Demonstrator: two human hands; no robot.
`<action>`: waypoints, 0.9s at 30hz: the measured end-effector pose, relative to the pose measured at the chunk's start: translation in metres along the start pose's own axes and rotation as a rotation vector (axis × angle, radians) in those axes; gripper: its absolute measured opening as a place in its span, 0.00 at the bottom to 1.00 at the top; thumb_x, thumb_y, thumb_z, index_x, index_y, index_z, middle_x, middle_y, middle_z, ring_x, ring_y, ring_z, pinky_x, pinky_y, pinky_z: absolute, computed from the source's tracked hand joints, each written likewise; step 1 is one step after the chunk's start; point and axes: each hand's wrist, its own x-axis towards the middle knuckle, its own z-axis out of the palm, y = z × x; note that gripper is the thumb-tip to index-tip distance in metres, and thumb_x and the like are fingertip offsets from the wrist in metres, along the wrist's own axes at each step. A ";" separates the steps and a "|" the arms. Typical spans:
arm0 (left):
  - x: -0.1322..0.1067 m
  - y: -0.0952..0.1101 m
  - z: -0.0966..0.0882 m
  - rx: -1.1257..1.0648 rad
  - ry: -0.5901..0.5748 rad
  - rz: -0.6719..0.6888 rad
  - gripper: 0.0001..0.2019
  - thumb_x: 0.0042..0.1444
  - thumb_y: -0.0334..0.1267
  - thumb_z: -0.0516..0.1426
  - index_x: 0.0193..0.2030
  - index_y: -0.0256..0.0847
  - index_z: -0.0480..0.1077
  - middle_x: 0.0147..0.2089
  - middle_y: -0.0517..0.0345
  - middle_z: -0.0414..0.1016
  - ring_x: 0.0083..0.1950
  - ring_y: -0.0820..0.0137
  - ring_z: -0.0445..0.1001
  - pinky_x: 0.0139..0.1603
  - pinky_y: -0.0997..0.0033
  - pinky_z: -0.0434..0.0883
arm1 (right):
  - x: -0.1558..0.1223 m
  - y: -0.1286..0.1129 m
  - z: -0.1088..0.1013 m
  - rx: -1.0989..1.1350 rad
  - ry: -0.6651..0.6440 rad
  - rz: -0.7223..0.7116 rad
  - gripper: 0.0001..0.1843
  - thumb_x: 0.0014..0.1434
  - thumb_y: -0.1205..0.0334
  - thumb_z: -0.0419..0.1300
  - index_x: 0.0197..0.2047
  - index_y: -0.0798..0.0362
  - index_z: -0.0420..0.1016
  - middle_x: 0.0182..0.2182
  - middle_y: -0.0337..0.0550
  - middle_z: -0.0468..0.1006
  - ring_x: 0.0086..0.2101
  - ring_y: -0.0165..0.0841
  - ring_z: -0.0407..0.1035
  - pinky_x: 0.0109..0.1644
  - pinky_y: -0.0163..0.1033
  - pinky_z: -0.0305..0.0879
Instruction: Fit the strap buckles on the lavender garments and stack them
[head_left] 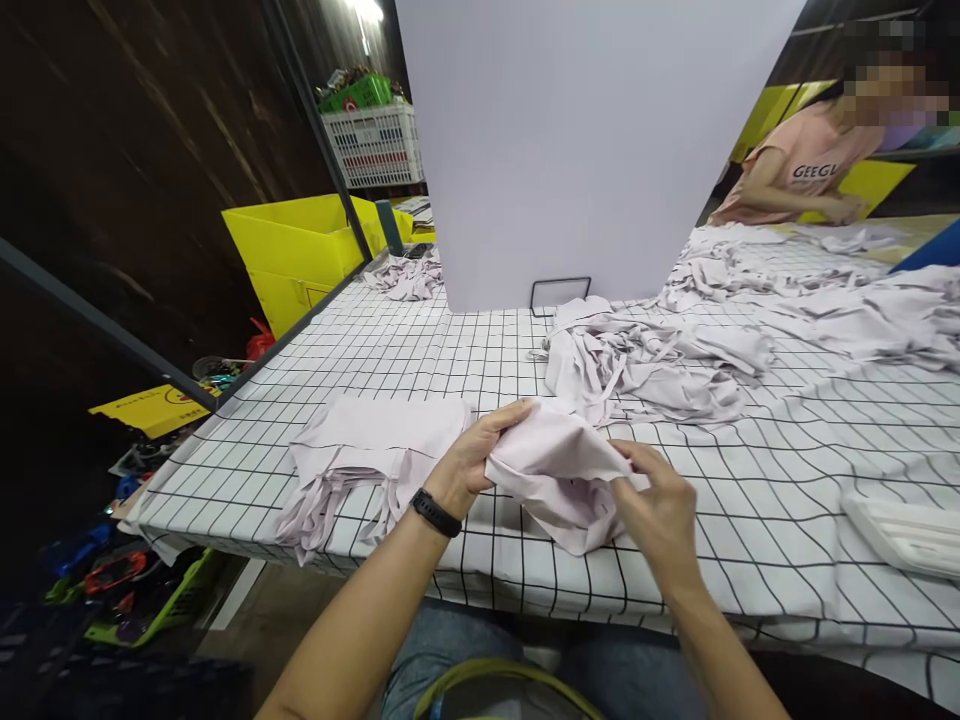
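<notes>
Between my hands is a pale pinkish fabric piece [555,460], bunched and partly opened out above the table's front edge. My left hand [480,450] grips its left side, thumb on top, with a black band on the wrist. On the other side, my right hand [652,500] pinches the cloth's edge between thumb and fingers. Left of my left hand lies a flatter stack of the same fabric [390,430], with straps hanging toward the front edge. A loose heap of similar fabric pieces [637,360] lies just beyond my hands.
A large pale panel [570,150] stands on the grid-patterned tablecloth [360,350]. More fabric [862,310] is spread at the right, where a co-worker [810,170] sits. A white plastic object [907,530] lies at the right edge. Yellow bins [292,250] stand at the left.
</notes>
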 end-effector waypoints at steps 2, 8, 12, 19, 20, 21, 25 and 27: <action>-0.002 0.008 -0.001 0.092 -0.024 0.048 0.19 0.49 0.32 0.71 0.46 0.37 0.71 0.40 0.52 0.79 0.37 0.69 0.79 0.39 0.71 0.74 | 0.011 -0.008 -0.017 0.083 -0.018 0.113 0.11 0.54 0.58 0.58 0.37 0.50 0.79 0.31 0.44 0.81 0.31 0.40 0.74 0.32 0.40 0.69; 0.001 0.022 0.001 0.634 0.139 0.326 0.14 0.46 0.33 0.69 0.38 0.40 0.70 0.41 0.56 0.75 0.37 0.71 0.73 0.38 0.70 0.67 | 0.035 -0.022 -0.053 0.284 -0.057 0.312 0.13 0.55 0.52 0.64 0.40 0.49 0.80 0.19 0.36 0.70 0.20 0.33 0.62 0.21 0.36 0.55; 0.007 -0.012 0.010 1.214 0.456 0.710 0.06 0.53 0.29 0.60 0.36 0.41 0.69 0.45 0.53 0.72 0.47 0.63 0.70 0.49 0.63 0.67 | 0.051 0.001 -0.050 0.221 -0.136 0.342 0.09 0.47 0.55 0.66 0.26 0.51 0.76 0.20 0.37 0.73 0.24 0.31 0.64 0.24 0.34 0.57; 0.014 -0.081 0.033 1.785 0.005 0.424 0.07 0.63 0.40 0.56 0.45 0.41 0.67 0.45 0.52 0.75 0.44 0.61 0.73 0.44 0.62 0.70 | 0.054 0.038 -0.046 0.265 -0.158 0.473 0.14 0.47 0.51 0.64 0.33 0.51 0.73 0.23 0.39 0.75 0.26 0.34 0.70 0.30 0.37 0.68; 0.016 -0.085 0.035 1.871 0.029 0.383 0.09 0.63 0.41 0.56 0.47 0.41 0.67 0.47 0.51 0.75 0.47 0.59 0.73 0.46 0.60 0.70 | 0.052 0.040 -0.045 0.276 -0.155 0.489 0.15 0.48 0.50 0.64 0.36 0.51 0.73 0.22 0.39 0.75 0.26 0.35 0.70 0.30 0.38 0.69; 0.018 -0.088 0.037 1.934 0.054 0.347 0.10 0.63 0.42 0.56 0.48 0.41 0.67 0.49 0.50 0.75 0.49 0.57 0.73 0.48 0.59 0.70 | 0.050 0.042 -0.045 0.284 -0.151 0.500 0.17 0.49 0.50 0.64 0.39 0.51 0.73 0.23 0.38 0.75 0.26 0.35 0.71 0.30 0.38 0.69; 0.022 -0.092 0.041 2.016 0.104 0.290 0.13 0.63 0.44 0.55 0.50 0.41 0.68 0.51 0.48 0.74 0.54 0.54 0.72 0.52 0.54 0.70 | 0.029 0.045 -0.044 0.288 -0.181 0.527 0.33 0.48 0.50 0.69 0.56 0.50 0.70 0.25 0.36 0.75 0.26 0.35 0.71 0.30 0.38 0.68; 0.020 -0.093 0.042 2.023 0.104 0.283 0.12 0.63 0.43 0.55 0.49 0.40 0.69 0.52 0.47 0.74 0.55 0.53 0.72 0.52 0.52 0.70 | 0.015 0.041 -0.046 0.262 -0.247 0.512 0.43 0.46 0.51 0.73 0.64 0.49 0.66 0.28 0.36 0.76 0.28 0.36 0.71 0.31 0.38 0.68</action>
